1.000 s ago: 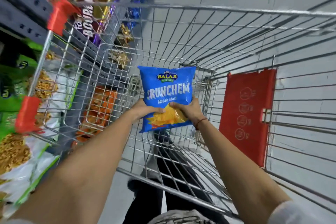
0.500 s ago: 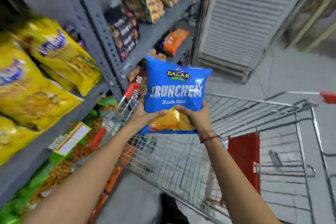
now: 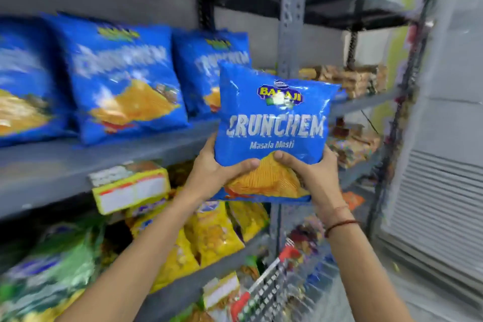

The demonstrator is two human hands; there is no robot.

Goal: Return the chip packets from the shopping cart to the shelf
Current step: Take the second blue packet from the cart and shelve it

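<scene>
I hold a blue chip packet [image 3: 274,123] upright in both hands, in front of the grey shelf [image 3: 104,159]. My left hand [image 3: 217,172] grips its lower left corner and my right hand [image 3: 311,172] grips its lower right. The packet's top overlaps one of the matching blue packets [image 3: 125,81] that stand in a row on that shelf. A corner of the wire shopping cart [image 3: 271,287] shows at the bottom, below my arms; its inside is hidden.
A grey perforated shelf post [image 3: 290,23] rises just behind the held packet. Yellow packets [image 3: 209,238] and green packets [image 3: 52,264] fill the lower shelves. A yellow price label [image 3: 130,188] hangs on the shelf edge. A white ribbed panel [image 3: 439,206] stands at right.
Both hands have lifted the blue packet out of the cart and up to the shelf with the matching blue packets. My view has swung from the cart up to the shelves.
</scene>
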